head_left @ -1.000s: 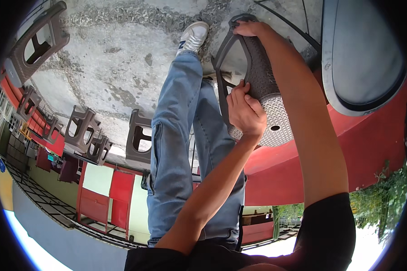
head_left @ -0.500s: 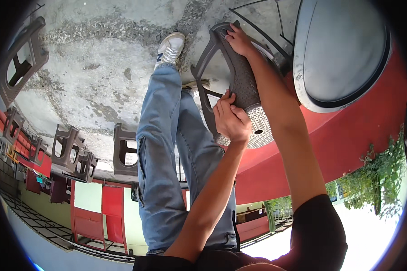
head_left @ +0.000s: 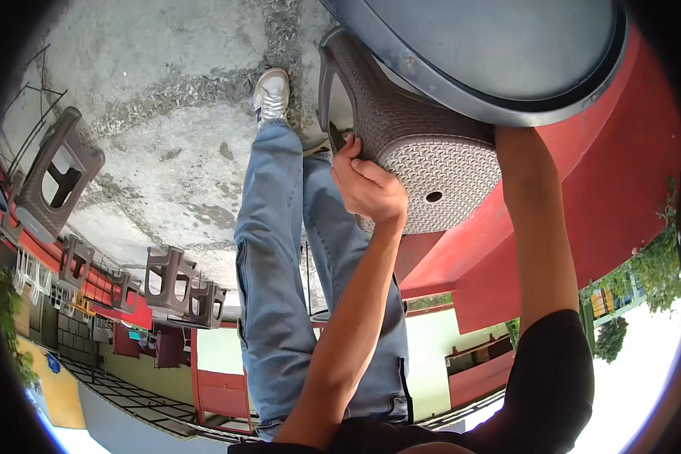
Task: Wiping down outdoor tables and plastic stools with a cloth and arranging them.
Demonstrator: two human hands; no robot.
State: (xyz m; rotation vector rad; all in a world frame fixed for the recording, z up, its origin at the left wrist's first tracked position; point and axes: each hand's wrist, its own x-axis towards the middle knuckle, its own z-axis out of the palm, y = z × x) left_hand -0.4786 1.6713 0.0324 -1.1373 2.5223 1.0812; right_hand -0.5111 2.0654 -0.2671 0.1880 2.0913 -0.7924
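A brown plastic stool with a woven texture is tipped on its side in front of me, its paler seat with a dark hole turned toward me. My left hand is closed around the stool's left side, by the seat edge. My right forearm reaches beneath a round grey tabletop, which hides that hand completely. The same tabletop covers the stool's far right part, so whether my right hand touches the stool cannot be seen.
Another brown stool stands at the left on the rough concrete floor. Several more stools lie farther off at lower left. A red surface curves along the right. My shoe rests on the floor left of the stool.
The tabletop now covers more of the stool and my right hand, which was visible on the stool's far end. My left hand keeps its hold; the stool's seat shows more fully.
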